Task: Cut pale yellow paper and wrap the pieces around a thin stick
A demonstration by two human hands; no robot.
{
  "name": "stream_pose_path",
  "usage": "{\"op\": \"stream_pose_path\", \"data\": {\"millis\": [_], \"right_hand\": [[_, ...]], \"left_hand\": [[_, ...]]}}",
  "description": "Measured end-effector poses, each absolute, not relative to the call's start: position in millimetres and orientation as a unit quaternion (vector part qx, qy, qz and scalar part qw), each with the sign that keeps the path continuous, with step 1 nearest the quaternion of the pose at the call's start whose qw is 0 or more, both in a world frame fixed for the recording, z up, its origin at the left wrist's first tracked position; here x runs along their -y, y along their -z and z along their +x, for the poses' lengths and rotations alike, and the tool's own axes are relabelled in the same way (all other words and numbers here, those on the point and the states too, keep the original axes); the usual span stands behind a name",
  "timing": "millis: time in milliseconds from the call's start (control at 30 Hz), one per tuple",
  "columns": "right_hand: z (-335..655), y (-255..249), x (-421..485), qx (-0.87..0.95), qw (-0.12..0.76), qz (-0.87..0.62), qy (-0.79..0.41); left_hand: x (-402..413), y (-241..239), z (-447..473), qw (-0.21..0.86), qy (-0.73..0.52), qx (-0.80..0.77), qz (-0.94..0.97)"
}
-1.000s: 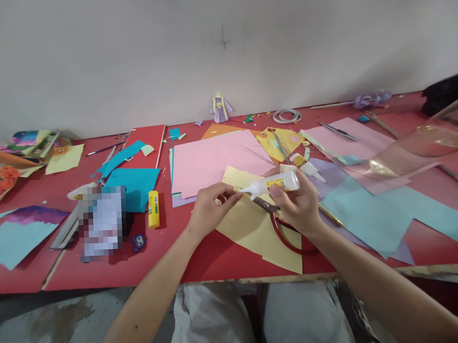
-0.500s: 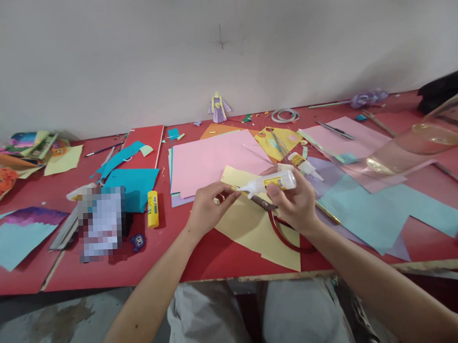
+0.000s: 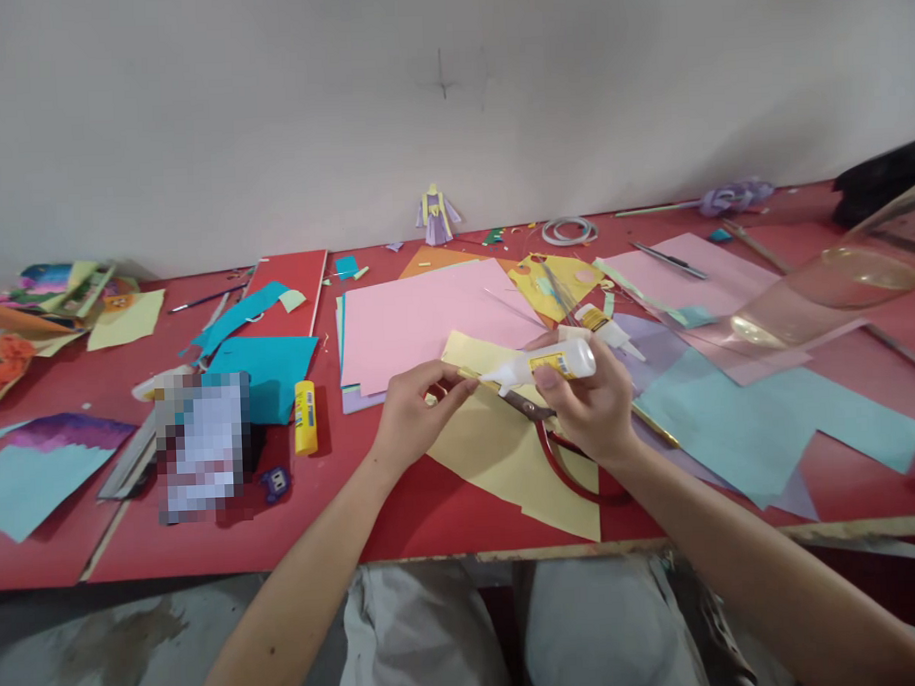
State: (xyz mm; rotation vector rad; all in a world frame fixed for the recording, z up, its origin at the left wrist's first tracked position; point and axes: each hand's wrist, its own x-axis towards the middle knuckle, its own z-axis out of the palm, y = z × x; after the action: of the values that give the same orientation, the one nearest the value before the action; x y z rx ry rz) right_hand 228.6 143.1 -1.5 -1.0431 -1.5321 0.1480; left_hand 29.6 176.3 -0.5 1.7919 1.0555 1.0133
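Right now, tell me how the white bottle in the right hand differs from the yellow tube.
The white bottle is mostly white with a yellow label; the yellow tube is mostly yellow.
The bottle narrows to a pointed nozzle; the tube is straight-sided.
The bottle is held in the right hand; the tube rests on the red table, untouched.
Both have dark print on yellow.

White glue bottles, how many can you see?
2 for certain: one glue bottle is in your right hand, and a second glue bottle lies just beyond that hand. A partly blurred white item on the left might be another.
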Motion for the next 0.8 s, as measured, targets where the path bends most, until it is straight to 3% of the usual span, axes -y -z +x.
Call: {"op": "stream_pose_path", "data": {"millis": [800], "right_hand": [[229.6, -0.8, -143.1, 0.669, 0.605, -0.426, -0.073]], "left_hand": [[-175.9, -1.5, 28.3, 0.417, -0.414, -0.425, 0.689]]}}
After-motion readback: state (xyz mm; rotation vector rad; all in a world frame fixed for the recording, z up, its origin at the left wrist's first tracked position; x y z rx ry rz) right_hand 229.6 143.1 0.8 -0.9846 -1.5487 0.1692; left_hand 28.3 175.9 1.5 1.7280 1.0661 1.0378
